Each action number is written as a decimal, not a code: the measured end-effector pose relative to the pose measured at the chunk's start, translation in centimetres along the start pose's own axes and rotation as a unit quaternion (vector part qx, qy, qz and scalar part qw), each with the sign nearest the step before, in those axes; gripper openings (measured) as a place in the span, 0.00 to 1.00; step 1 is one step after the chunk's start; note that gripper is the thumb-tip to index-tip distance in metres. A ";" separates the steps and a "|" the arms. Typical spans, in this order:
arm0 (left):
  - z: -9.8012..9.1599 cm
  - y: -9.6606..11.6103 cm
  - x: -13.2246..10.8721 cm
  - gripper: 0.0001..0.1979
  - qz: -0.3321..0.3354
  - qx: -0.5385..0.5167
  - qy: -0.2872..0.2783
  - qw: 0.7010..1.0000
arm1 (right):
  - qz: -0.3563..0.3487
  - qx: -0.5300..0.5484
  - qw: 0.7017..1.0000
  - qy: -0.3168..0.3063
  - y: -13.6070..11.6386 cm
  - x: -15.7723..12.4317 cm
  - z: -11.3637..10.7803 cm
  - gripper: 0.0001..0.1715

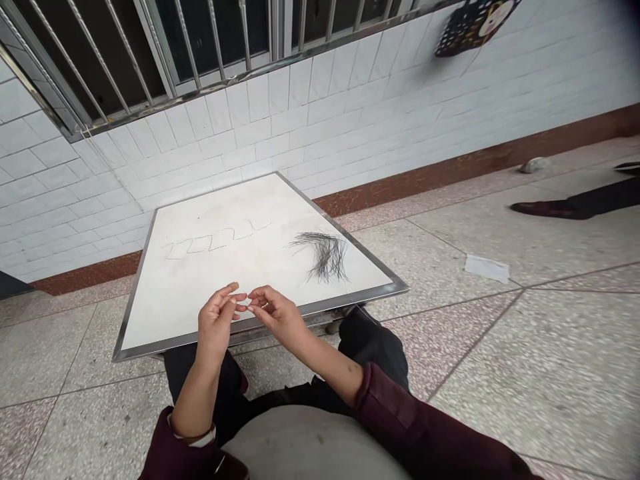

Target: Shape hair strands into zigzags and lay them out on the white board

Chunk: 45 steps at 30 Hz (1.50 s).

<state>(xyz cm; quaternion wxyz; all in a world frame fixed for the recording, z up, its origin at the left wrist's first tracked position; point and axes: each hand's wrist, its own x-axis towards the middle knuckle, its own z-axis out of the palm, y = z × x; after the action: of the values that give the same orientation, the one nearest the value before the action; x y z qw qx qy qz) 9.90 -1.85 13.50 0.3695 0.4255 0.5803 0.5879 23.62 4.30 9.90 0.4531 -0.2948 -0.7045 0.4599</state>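
My left hand (216, 321) and my right hand (280, 316) meet fingertip to fingertip over the near edge of a white board-like table (240, 283). Both are closed in a pinch; whatever sits between the fingers is too thin or too hidden to make out. A tan covering wraps one left fingertip. To the right of my hands lies a loose pile of thin black strands (327, 253). Farther back on the left, a row of bent, thin dark strands (215, 242) runs across the white surface in a zigzag.
The table has a grey metal rim (345, 297) and stands near a white tiled wall (300, 120). Above is a barred window (210, 40). A dark patterned bag (470, 30) hangs at upper right. A white paper-like piece (487, 268) and another person's shoe (550, 210) are on the floor.
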 end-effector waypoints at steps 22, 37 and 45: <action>1.7 -0.9 -0.3 0.20 -0.020 -0.223 0.063 0.973 | 0.009 0.021 1.000 0.020 -0.7 -1.5 0.6 0.05; 1.8 -1.5 -0.3 0.23 -0.025 -0.265 0.113 0.957 | -0.036 -0.037 0.999 -0.001 0.0 -2.0 1.4 0.06; 0.8 -1.1 -0.2 0.21 -0.017 -0.267 0.152 0.951 | -0.094 -0.083 0.992 -0.024 0.1 -2.1 1.4 0.05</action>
<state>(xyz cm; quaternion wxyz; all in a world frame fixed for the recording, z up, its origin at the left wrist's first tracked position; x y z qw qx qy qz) 10.68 -1.71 12.35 0.3869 0.2067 0.4584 0.7730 23.24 2.04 8.77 0.4515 -0.2528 -0.7755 0.3617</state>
